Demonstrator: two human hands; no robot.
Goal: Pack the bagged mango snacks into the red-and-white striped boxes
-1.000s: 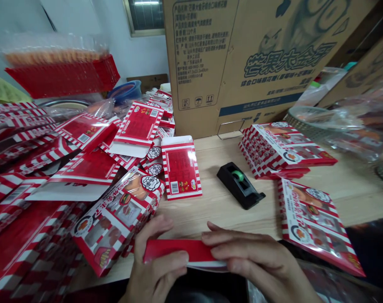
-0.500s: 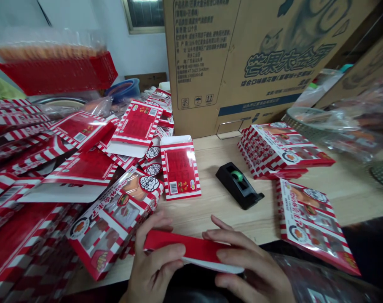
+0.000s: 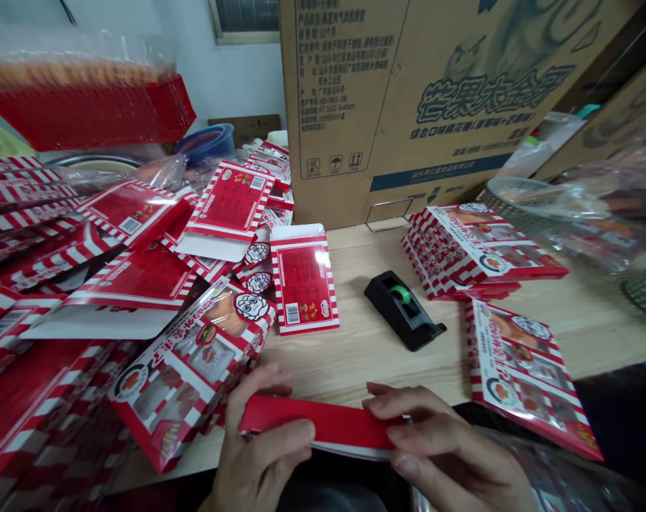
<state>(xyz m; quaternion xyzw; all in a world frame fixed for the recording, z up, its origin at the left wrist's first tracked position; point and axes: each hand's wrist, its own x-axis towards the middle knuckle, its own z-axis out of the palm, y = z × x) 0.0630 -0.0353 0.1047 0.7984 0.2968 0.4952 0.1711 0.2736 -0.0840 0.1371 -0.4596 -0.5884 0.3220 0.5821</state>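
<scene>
My left hand [image 3: 264,448] grasps the left end of a red card box with a white lower edge [image 3: 338,427]; my right hand [image 3: 450,444] grips its right end. Box position: near edge of the pale wood-grain bench [image 3: 349,359]. Beyond stands a large brown corrugated carton [image 3: 344,203], marked 芒果大金牙, with umbrella and up-arrow symbols. A red-and-white striped card box [image 3: 305,288] bears a barcode, lower left, beside a black tape dispenser [image 3: 408,320].
</scene>
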